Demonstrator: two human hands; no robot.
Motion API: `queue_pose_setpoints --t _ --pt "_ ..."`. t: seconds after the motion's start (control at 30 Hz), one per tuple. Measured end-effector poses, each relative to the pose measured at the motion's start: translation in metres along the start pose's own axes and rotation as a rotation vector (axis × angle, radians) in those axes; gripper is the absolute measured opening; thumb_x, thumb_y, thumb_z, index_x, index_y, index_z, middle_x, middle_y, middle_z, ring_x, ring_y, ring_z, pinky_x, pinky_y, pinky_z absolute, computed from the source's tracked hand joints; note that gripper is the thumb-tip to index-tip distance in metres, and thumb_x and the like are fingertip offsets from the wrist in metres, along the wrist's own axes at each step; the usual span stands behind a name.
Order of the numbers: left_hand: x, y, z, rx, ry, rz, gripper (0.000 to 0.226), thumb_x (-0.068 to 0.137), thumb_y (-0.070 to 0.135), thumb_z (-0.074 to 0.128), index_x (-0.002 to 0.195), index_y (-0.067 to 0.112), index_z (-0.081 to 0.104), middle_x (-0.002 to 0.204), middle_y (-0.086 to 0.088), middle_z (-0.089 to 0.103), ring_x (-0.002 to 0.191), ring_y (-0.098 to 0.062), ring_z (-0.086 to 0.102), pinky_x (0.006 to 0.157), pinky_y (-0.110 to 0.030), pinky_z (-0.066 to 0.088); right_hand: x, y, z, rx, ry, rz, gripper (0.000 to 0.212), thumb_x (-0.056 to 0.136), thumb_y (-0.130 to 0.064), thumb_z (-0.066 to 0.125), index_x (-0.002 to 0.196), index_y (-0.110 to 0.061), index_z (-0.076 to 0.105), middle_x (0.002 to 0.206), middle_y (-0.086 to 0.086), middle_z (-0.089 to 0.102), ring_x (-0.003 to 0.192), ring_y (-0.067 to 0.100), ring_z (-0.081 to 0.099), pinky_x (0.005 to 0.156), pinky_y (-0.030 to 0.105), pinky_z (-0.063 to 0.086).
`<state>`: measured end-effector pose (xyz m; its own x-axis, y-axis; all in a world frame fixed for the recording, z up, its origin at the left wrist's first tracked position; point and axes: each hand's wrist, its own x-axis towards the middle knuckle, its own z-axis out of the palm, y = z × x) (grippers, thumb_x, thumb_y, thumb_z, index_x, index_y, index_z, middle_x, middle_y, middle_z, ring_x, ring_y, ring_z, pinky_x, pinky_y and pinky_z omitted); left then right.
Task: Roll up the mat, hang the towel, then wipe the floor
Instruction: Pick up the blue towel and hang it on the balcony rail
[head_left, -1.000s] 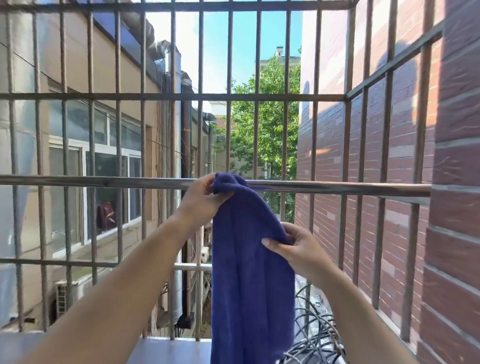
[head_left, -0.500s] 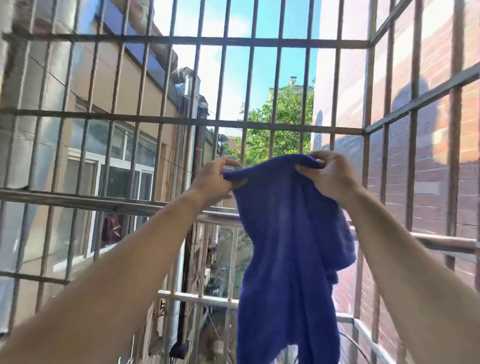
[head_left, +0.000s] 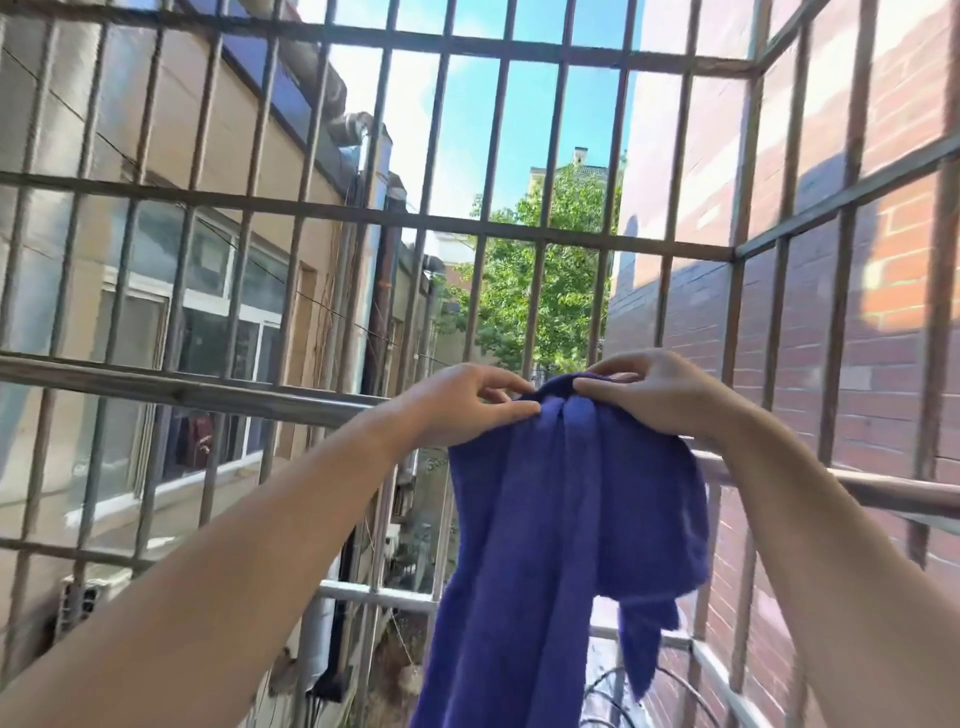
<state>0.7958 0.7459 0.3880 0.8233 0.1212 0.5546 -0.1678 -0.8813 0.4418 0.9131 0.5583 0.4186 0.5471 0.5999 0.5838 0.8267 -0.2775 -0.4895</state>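
Both forearms reach up and away from the person, and they meet at the top of the blue towel (head_left: 561, 519). The left hand (head_left: 462, 410) pinches the bunched top edge between thumb and fingers, so its grip is closed on the cloth. The right hand (head_left: 654, 395) has its fingers curled over the same bunch from the right side, also gripping it. The two hands are just beside each other, almost touching.

The towel hangs straight down from the grip, with its long axis vertical. Most of the cloth is on the near side, and one loose fold bulges out to the right under the right hand.

Just behind the hands runs the metal rail (head_left: 208, 389), from left to right across the scene. The towel hides the middle part of it. I cannot tell if any cloth has already passed over the rail to the far side.

I judge that the next move must carry the top edge over the rail and then spread it sideways. Both hands are equally near to it.

Behind the rail stand the window bars (head_left: 540, 228).
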Motion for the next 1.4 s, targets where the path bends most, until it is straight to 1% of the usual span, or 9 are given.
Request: queue_pose_setpoints --t 0.17,0.3,0.47,0.57,0.67,0.8,0.93,1.13,1.4 --pt "-0.006 -0.002 0.000 0.108 -0.008 -0.006 0.030 0.084 0.064 0.048 0.105 0.049 0.064 0.111 0.016 0.065 0.105 -0.008 0.058 0.094 -0.039 0.048 -0.036 0.008 -0.008 -0.019 -0.058 -0.072 0.028 0.081 -0.049 0.060 0.094 -0.026 0.070 0.090 -0.006 0.071 0.085 0.013 0.066 0.076 0.035 0.053" --pt "-0.013 0.003 0.001 0.282 0.001 -0.021 0.042 0.080 0.075 0.038 0.111 0.054 0.058 0.117 0.020 0.062 0.108 -0.009 0.056 0.091 -0.036 0.048 -0.049 0.005 0.001 -0.039 -0.059 -0.166 0.018 0.083 -0.039 0.062 0.090 -0.024 0.069 0.081 -0.004 0.070 0.077 0.015 0.065 0.065 0.030 0.050" --pt "-0.017 0.008 0.000 0.178 -0.018 -0.008 0.060 0.069 0.072 0.059 0.125 0.052 0.046 0.114 0.017 0.062 0.105 -0.007 0.059 0.090 -0.033 0.049 -0.052 -0.002 0.006 -0.045 0.042 -0.281 0.024 0.073 -0.033 0.072 0.097 -0.026 0.070 0.086 -0.008 0.071 0.082 0.017 0.066 0.076 0.042 0.054" --pt "-0.017 0.011 0.001 0.040 -0.050 0.062 0.071 0.072 0.052 0.072 0.134 0.048 0.038 0.119 0.014 0.061 0.107 -0.006 0.059 0.095 -0.034 0.048 -0.053 -0.008 0.011 -0.050 0.115 -0.320 0.029 0.073 -0.018 0.076 0.098 -0.031 0.068 0.091 -0.015 0.070 0.085 0.009 0.065 0.080 0.035 0.053" --pt "-0.018 0.014 0.002 0.007 -0.043 0.143 0.061 0.077 0.033 0.074 0.131 0.035 0.048 0.114 0.010 0.065 0.101 -0.005 0.061 0.091 -0.029 0.049 -0.056 -0.013 0.015 -0.050 0.172 -0.340 0.041 0.070 -0.013 0.078 0.097 -0.041 0.062 0.089 -0.023 0.064 0.088 0.008 0.064 0.083 0.031 0.051" --pt "-0.020 0.012 0.004 -0.030 0.042 0.150 0.033 0.078 0.029 0.074 0.109 0.021 0.064 0.097 0.003 0.068 0.089 -0.013 0.064 0.084 -0.037 0.053 -0.057 -0.010 0.018 -0.009 0.219 -0.324 0.046 0.068 -0.016 0.081 0.096 -0.045 0.059 0.093 -0.026 0.063 0.089 0.011 0.065 0.082 0.035 0.053" --pt "-0.015 0.009 0.004 -0.052 0.166 0.144 0.024 0.085 0.027 0.067 0.106 0.017 0.067 0.095 -0.001 0.068 0.088 -0.017 0.062 0.082 -0.036 0.050 -0.067 -0.003 0.015 0.007 0.264 -0.229 0.045 0.065 -0.028 0.082 0.105 -0.035 0.063 0.097 -0.018 0.065 0.083 0.005 0.065 0.066 0.014 0.049" --pt "-0.013 0.015 -0.006 -0.154 0.313 0.157 0.011 0.089 0.018 0.061 0.098 0.024 0.065 0.088 0.006 0.067 0.081 -0.010 0.061 0.074 -0.029 0.047 -0.077 -0.011 0.025 0.024 0.201 -0.221 0.040 0.065 -0.035 0.080 0.101 -0.039 0.063 0.092 -0.014 0.070 0.081 0.004 0.066 0.071 0.029 0.054" --pt "-0.021 0.023 -0.023 -0.165 0.426 0.200 0.037 0.077 0.037 0.060 0.111 0.024 0.065 0.098 0.001 0.070 0.093 -0.018 0.065 0.083 -0.045 0.052 -0.069 -0.027 0.031 0.288 0.230 -0.195 0.034 0.069 -0.014 0.080 0.087 -0.038 0.063 0.092 -0.012 0.069 0.082 0.009 0.067 0.066 0.025 0.057"
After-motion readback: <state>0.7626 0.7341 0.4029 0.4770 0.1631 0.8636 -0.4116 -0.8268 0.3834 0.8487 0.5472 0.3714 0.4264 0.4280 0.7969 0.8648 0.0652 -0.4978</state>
